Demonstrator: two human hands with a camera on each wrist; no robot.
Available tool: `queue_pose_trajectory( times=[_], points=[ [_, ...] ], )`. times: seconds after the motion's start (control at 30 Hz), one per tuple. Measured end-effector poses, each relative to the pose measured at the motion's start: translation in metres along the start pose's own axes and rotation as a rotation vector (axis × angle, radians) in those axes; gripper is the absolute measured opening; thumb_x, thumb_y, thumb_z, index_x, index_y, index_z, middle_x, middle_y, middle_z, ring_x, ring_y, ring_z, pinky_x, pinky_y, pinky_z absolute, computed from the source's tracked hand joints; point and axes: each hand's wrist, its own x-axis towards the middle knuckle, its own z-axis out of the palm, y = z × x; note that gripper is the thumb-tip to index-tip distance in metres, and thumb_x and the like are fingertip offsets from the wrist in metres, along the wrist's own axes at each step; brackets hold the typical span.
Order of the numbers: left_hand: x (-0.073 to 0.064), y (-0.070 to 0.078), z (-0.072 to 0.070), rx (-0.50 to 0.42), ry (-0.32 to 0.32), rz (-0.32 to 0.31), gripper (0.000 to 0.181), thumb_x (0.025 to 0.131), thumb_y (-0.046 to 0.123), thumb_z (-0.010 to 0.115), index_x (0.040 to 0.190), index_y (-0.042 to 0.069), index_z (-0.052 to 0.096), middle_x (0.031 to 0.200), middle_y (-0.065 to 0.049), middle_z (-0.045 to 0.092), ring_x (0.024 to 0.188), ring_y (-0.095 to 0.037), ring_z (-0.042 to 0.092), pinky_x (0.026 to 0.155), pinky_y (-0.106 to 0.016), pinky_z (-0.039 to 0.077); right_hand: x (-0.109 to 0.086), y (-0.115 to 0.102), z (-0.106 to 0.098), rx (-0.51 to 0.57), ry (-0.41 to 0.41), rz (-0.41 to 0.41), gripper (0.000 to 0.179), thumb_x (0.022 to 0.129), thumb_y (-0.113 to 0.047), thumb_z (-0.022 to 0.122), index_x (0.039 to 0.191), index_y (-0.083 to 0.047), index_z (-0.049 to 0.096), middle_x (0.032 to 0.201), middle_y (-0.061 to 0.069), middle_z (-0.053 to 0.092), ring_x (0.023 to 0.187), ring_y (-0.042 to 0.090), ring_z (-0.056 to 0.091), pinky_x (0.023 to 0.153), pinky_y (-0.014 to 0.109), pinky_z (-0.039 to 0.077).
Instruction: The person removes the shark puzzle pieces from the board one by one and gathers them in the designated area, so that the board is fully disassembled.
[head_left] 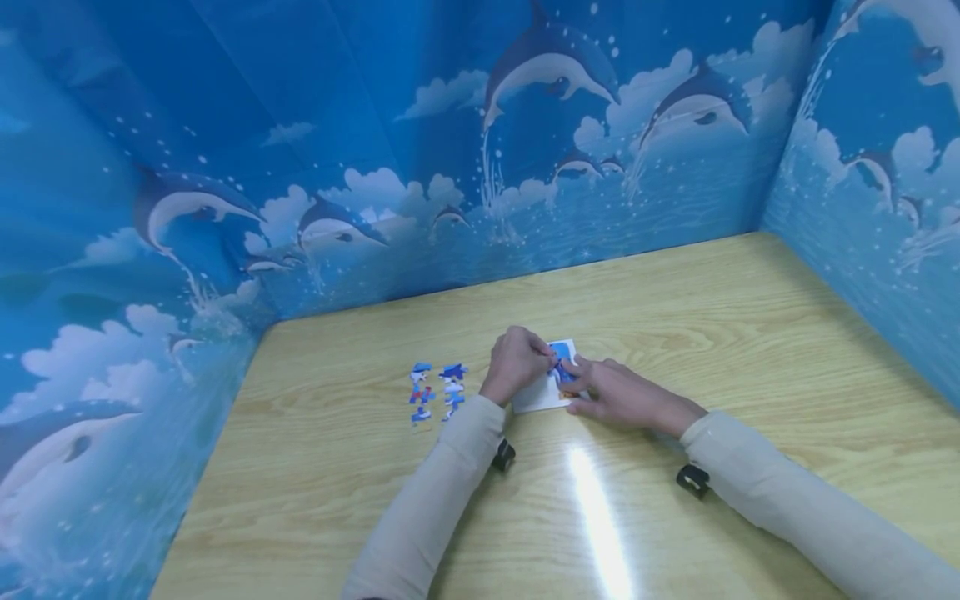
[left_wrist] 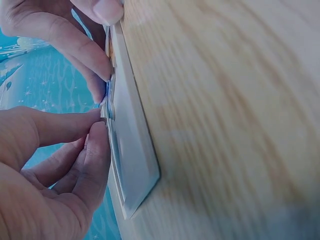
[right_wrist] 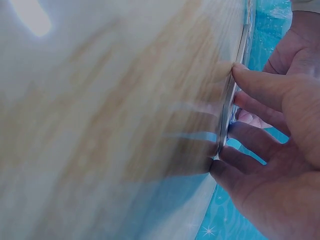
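A white jigsaw puzzle board (head_left: 538, 399) lies on the table, with blue pieces (head_left: 562, 350) fitted along its right part. At the middle of the board, my left hand (head_left: 517, 360) pinches a small puzzle piece between thumb and forefinger; the fingertips (left_wrist: 100, 125) mostly hide it. My right hand (head_left: 618, 393) holds the board at its right side, its thumb at the near edge and a finger touching the pictured part. Seen from the right wrist, the other fingers (right_wrist: 227, 167) spread along the board's edge.
Left of the board lie several loose puzzle pieces (head_left: 453, 372) in two rough columns, blue, white and red. The wood-grain table (head_left: 337, 492) meets a dolphin-print curtain (head_left: 420, 150) at the back and sides. A bright light reflection falls on the table in front.
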Motion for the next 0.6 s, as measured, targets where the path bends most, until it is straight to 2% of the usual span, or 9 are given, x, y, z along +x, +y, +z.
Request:
queue_pose_trajectory(
  times=[0.37,0.6],
  points=[
    [-0.0020,-0.0014,0.0004,-0.007,0.033,-0.009,0.009,0.081,0.014,0.086,0.078,0.019,0.079,0.079,0.006,0.071,0.079,-0.012,0.062,0.076,-0.030,0.053,0.0014,0.0016,0.0016,0.007,0.002,-0.018,0.034,0.096,-0.019,0.070,0.124,0.000,0.068,0.148,0.026,0.043,0.140,0.051,0.033,0.109,0.066,0.032],
    [-0.0040,-0.0032,-0.0082,-0.049,0.051,-0.014,0.009,0.081,0.013,0.085,0.077,0.018,0.079,0.086,0.004,0.073,0.082,-0.014,0.062,0.074,-0.031,0.052,0.0013,0.0014,0.0013,0.013,-0.004,0.006,0.035,0.097,-0.020,0.069,0.125,0.000,0.068,0.150,0.025,0.040,0.143,0.049,0.030,0.111,0.065,0.029]
  ],
)
